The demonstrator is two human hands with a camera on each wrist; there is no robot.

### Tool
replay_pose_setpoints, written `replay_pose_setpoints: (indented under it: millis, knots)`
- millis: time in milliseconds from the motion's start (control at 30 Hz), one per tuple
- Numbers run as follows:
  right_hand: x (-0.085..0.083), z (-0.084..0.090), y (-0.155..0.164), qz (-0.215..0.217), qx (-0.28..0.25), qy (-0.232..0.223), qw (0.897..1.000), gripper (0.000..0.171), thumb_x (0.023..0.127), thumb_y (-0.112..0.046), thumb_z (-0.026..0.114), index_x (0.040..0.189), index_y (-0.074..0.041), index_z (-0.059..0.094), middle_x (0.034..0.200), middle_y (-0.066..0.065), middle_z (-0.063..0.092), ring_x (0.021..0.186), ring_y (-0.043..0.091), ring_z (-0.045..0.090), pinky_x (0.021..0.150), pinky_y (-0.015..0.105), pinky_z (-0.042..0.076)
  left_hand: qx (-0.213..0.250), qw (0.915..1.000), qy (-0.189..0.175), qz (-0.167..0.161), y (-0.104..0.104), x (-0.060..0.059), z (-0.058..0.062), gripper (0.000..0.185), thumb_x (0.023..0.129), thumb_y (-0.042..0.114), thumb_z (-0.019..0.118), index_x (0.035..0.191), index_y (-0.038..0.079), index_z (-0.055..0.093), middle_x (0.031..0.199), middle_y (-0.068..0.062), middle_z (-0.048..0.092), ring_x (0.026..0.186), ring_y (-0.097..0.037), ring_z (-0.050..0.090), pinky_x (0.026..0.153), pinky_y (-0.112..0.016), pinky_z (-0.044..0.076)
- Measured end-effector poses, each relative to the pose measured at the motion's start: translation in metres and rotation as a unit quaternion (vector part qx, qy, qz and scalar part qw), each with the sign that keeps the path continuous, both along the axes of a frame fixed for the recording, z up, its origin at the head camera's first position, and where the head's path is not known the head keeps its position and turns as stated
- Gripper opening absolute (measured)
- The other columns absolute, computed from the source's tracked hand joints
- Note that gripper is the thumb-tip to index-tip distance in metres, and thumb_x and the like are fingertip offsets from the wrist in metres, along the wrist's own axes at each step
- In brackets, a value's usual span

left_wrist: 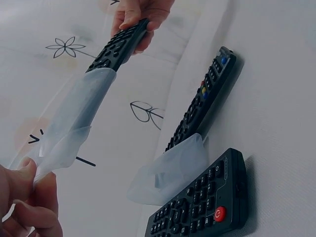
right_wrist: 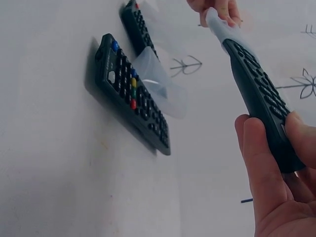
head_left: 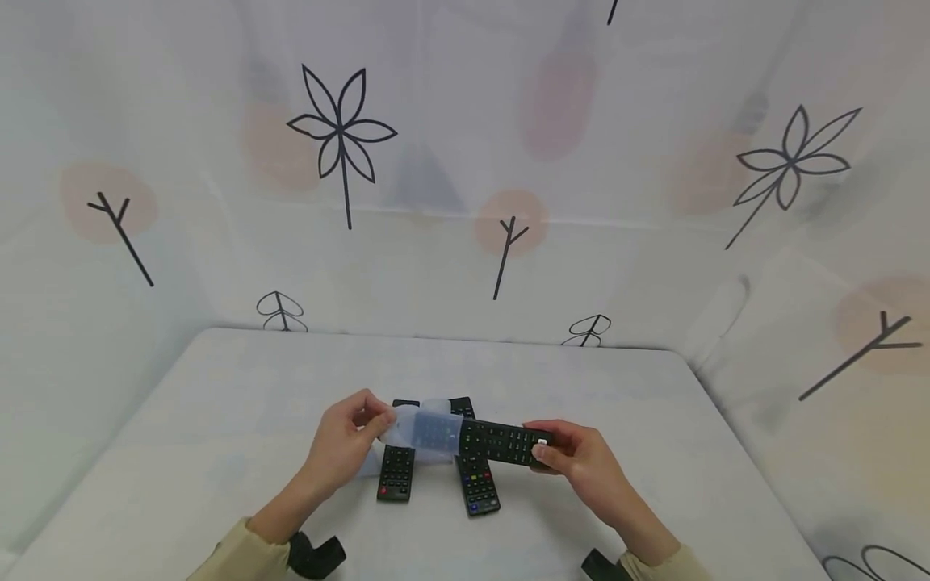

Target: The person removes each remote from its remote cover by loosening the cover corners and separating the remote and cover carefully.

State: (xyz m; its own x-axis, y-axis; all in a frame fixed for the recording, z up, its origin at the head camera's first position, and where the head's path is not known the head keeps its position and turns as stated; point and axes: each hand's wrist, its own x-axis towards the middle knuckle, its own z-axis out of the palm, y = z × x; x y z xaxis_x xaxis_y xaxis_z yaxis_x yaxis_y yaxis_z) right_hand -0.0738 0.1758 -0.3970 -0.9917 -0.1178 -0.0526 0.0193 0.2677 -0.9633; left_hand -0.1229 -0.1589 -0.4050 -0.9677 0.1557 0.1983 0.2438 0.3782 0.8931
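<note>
- The right hand has its fingers and thumb wrapped around one end of a black remote, holding it up off the table.
- The left hand pinches the loose end of a translucent sleeve between thumb and fingertips; the sleeve covers the remote's other end, stretched between the two hands.
- Below the hands, two more remotes lie flat on the table: one with a red button just beside the left hand, one with coloured buttons under the gap between the hands.
- Another clear sleeve lies between those two remotes, touching both.
</note>
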Motion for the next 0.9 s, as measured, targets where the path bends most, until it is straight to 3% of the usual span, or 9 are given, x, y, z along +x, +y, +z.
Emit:
replay_pose_setpoints:
  millis: [900]
  knots:
    - [0.0034, 0.0012, 0.0046, -0.004, -0.001, 0.001, 1.000, 0.034, 0.092, 0.002, 0.066, 0.126, 0.006, 0.061, 0.115, 0.022, 0.067, 0.095, 0.028, 0.069, 0.078, 0.035, 0.058, 0.008, 0.9999, -0.013, 0.002, -0.0053, 0.0001, -0.0001, 0.012, 0.092, 0.006, 0.071, 0.087, 0.015, 0.065, 0.091, 0.001, 0.066, 0.079, -0.017, 0.064, 0.063, -0.029, 0.049]
